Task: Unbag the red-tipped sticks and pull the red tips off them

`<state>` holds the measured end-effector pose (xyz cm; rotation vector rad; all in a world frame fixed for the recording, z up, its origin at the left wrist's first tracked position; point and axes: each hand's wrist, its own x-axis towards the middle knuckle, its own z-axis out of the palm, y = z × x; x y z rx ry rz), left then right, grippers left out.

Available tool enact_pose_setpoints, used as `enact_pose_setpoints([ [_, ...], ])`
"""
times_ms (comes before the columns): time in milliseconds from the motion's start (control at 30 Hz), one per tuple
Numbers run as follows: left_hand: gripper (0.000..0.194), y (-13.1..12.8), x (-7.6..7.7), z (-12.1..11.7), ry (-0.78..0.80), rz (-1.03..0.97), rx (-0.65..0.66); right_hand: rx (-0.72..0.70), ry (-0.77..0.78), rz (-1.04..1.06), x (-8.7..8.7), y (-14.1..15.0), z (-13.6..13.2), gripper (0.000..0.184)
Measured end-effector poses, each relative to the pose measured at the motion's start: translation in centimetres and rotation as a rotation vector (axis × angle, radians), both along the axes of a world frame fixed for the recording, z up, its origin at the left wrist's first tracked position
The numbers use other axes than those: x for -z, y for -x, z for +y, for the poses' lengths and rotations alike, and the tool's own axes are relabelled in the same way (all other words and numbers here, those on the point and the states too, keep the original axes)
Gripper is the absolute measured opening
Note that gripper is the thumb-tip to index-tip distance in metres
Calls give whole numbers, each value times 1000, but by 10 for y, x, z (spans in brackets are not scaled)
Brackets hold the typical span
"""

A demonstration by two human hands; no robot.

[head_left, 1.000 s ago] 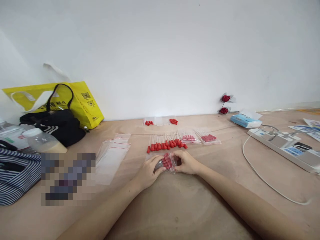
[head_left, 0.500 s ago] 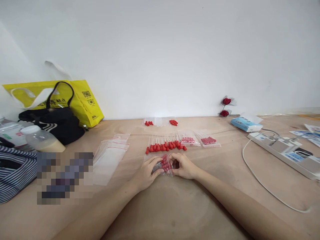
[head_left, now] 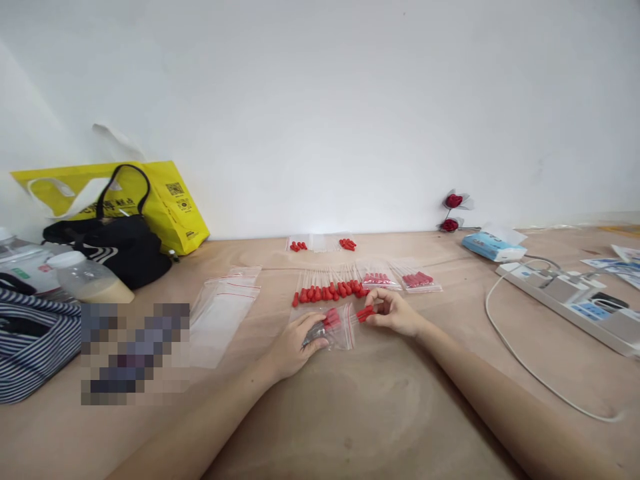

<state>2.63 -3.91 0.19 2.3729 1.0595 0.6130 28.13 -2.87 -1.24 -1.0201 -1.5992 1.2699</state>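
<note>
Left grip [head_left: 294,345] clasps bag [head_left: 343,332]; right grip [head_left: 397,315] pinches sticks [head_left: 365,313].

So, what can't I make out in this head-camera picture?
Head view, all four:
Clear bag: left end hidden by the left hand.
Held red pieces: exact count, partly covered by the right hand.
Striped bag: cut off by the left edge.
Pixelated patch: blocks blur whatever lies there.

Brown tabletop [head_left: 390,413] under clear bags [head_left: 220,323] (plus tissues [head_left: 493,245]).
</note>
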Motion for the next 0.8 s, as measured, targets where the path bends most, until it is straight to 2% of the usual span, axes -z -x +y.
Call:
enact_pose_setpoints([
  [167, 34, 0, 1, 0, -24, 8, 3, 83, 103, 73, -4, -40, 2, 29],
  [267, 34, 2, 2, 0, -33, 10, 1, 223, 64, 199, -10, -62, 5, 30],
  [333, 33, 2, 0, 0, -70, -22, 0, 273, 24, 285, -16, -66, 6, 30],
  [400, 28, -1, -3, 0, -116, -93, -29, 299, -28, 336, -21, -55, 5, 30],
  [467, 23, -10, -8, 0, -58, -214, -95, 352, -106, 365, -24, -31, 2, 31],
  [500, 23, -16, -11, 0, 40, -297, -136, 361, -147, 354, -24, -15, -1, 31],
  [600, 24, -36, -17, 0, 478, -617, -255, 300, -253, 262, -22, 35, -12, 29],
  [667, 21, -45, -19, 0, 675, -805, -336, 235, -330, 178, -18, 59, -19, 23],
  [733, 17, -47, -21, 2, 745, -893, -402, 194, -378, 99, -15, 72, -25, 22],
  [800, 16, -39, -24, 9, 748, -862, -438, 163, -382, 12, -14, 73, -28, 23],
])
